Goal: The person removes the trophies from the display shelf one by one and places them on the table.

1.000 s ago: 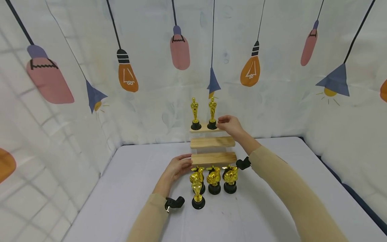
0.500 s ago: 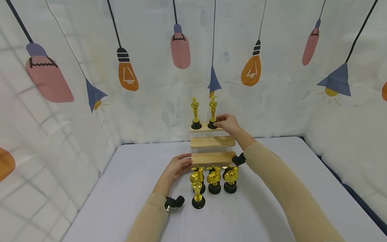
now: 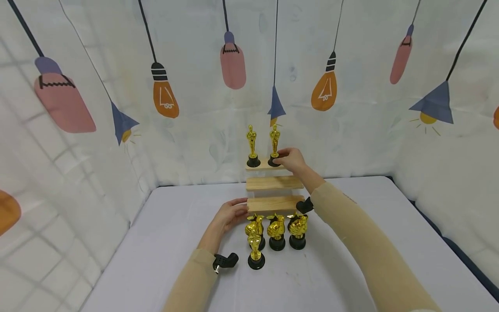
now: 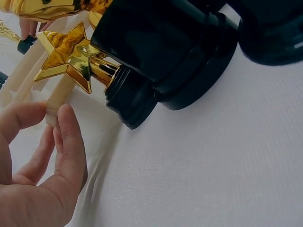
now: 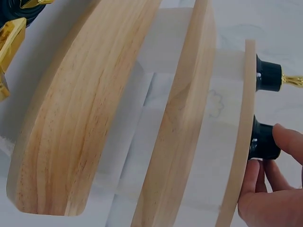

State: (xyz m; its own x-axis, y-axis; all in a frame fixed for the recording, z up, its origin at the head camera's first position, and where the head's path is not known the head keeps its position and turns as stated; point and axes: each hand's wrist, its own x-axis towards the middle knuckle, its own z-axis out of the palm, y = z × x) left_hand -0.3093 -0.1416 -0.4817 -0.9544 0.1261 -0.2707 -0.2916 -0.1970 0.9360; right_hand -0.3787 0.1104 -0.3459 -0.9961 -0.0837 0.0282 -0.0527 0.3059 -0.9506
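Observation:
A three-step wooden display shelf (image 3: 274, 203) stands on the table. My left hand (image 3: 230, 215) pinches the left end of its lowest board (image 4: 53, 106) between thumb and fingers. On the top board, two gold statuette trophies with black bases stand upright. My right hand (image 3: 291, 160) holds the black base (image 5: 265, 141) of the right-hand statuette trophy (image 3: 274, 143), thumb and fingers about it. The left statuette trophy (image 3: 252, 145) stands beside it, untouched. In the right wrist view the tops of both statuettes are out of frame.
In front of the shelf stand several gold trophies (image 3: 276, 229) on black bases, some partly hidden behind others. A star trophy (image 4: 71, 56) is close to my left hand. A small gold trophy (image 3: 255, 255) stands foremost. Behind the white table (image 3: 163, 242) hangs a lamp-patterned cloth (image 3: 195, 143).
My right hand has moved slightly left, from beside the right statuette trophy to its base, and now holds it. My left hand stays at the lowest board.

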